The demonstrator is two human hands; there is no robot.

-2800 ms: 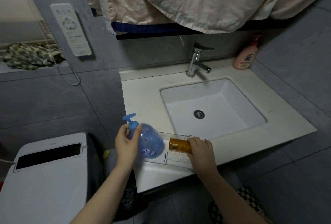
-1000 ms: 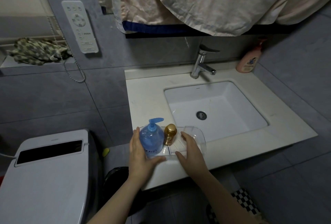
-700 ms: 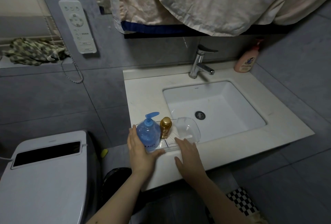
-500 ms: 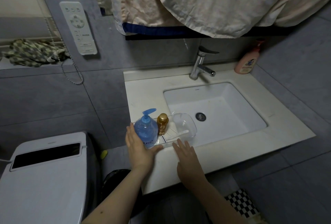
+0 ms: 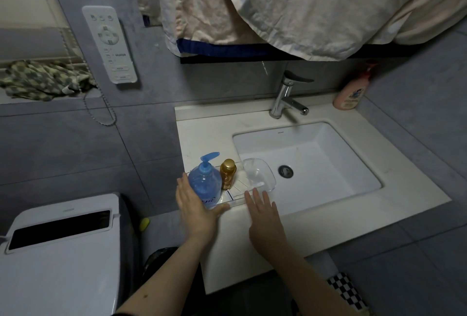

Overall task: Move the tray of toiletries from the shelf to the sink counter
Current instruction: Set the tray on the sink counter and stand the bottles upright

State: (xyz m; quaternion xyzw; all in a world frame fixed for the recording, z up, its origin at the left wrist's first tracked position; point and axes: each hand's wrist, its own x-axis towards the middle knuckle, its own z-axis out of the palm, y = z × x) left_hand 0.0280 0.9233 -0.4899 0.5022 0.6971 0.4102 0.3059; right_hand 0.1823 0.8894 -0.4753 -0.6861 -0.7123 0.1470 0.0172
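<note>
A clear plastic tray (image 5: 237,195) rests on the white sink counter (image 5: 202,138), left of the basin. In it stand a blue pump bottle (image 5: 205,184) and a small amber bottle (image 5: 228,174) with a gold cap, both upright. A clear lid or dish (image 5: 259,174) at the tray's right end hangs over the basin edge. My left hand (image 5: 195,208) lies flat against the tray's left front corner, touching the blue bottle's side. My right hand (image 5: 264,214) is flat, fingers spread, its fingertips at the tray's front rim.
The white basin (image 5: 316,164) with a drain and a chrome faucet (image 5: 285,98) fills the counter's middle. A pink lotion bottle (image 5: 351,90) stands at the back right. A toilet (image 5: 58,252) is at the lower left, a wall remote (image 5: 110,43) above it. Cloth hangs overhead.
Both bottles were set upright in the tray. The tray slid away from me along the counter, pushed by both hands, whose fingers have flattened out at its front.
</note>
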